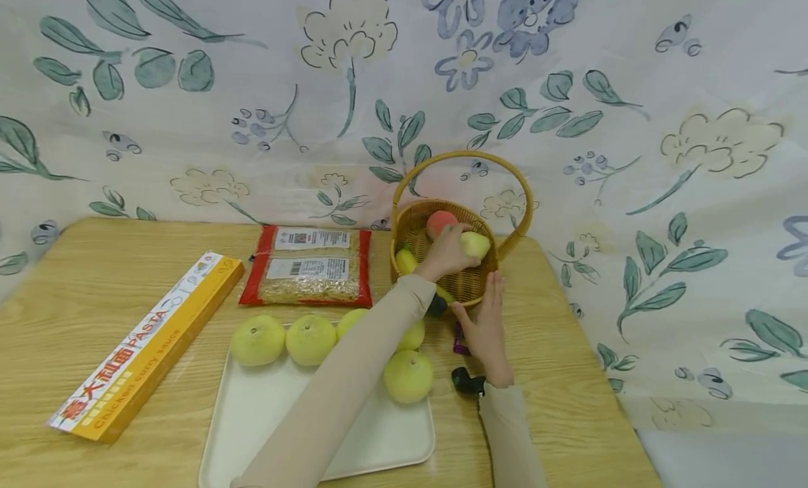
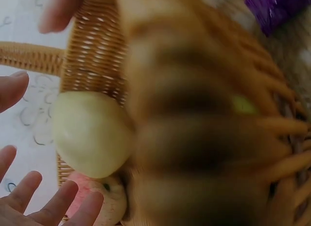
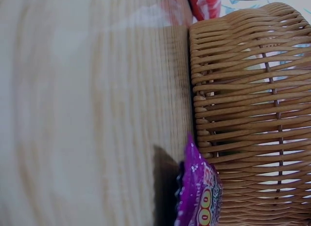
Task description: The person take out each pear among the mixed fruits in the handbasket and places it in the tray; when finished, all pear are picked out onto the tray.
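Observation:
A wicker basket (image 1: 463, 285) stands at the back right of the table, its arched handle up. My left hand (image 1: 447, 252) reaches into it beside a pale yellow-green fruit (image 1: 475, 245). In the left wrist view, that fruit (image 2: 92, 133) lies by a pink peach (image 2: 108, 199); the left fingers (image 2: 57, 205) are spread and look apart from it. A banana (image 1: 406, 261) lies at the basket's left, partly hidden by the arm. My right hand (image 1: 487, 334) rests against the basket's near right side, fingers straight. The right wrist view shows the basket (image 3: 252, 99) but not the hand.
A purple packet (image 3: 199, 192) lies against the basket's foot. Several yellow-green fruits (image 1: 259, 339) sit along the edges of a white tray (image 1: 236, 432), which the left arm crosses. Behind the tray lies a red-edged clear bag (image 1: 309, 267); a long pasta box (image 1: 148, 344) is at left.

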Action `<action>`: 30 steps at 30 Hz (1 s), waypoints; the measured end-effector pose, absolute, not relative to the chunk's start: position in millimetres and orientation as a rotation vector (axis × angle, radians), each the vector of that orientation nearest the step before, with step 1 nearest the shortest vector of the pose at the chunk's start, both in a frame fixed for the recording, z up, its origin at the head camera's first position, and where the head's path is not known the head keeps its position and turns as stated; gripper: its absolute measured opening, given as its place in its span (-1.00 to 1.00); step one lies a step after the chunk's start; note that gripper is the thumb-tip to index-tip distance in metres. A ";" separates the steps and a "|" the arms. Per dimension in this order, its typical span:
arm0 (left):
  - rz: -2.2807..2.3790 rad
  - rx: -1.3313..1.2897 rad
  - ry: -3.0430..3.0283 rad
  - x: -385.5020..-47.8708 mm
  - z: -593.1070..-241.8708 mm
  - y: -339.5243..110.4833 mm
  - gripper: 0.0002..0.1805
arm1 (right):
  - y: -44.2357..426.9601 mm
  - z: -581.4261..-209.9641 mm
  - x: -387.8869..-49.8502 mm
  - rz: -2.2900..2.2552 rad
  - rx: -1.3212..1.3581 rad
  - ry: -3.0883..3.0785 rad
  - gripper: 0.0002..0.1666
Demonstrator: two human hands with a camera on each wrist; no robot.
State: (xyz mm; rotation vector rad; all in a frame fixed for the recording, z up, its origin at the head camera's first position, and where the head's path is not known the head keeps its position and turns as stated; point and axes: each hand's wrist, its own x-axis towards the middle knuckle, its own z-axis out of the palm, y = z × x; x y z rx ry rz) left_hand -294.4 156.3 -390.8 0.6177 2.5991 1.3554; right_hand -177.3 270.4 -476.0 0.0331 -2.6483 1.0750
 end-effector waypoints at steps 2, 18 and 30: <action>1.324 0.612 2.607 -297.4 -392.0 156.6 -0.18 | 269.9 -477.3 -177.7 1.075 0.031 -2.647 0.10; 1.140 0.667 2.706 -318.9 -391.0 168.0 -0.21 | 270.7 -476.3 -176.9 1.078 -0.018 -2.659 0.10; 1.137 0.610 2.690 -324.2 -400.9 178.0 -0.22 | 268.2 -477.9 -177.3 1.069 -0.002 -2.641 0.10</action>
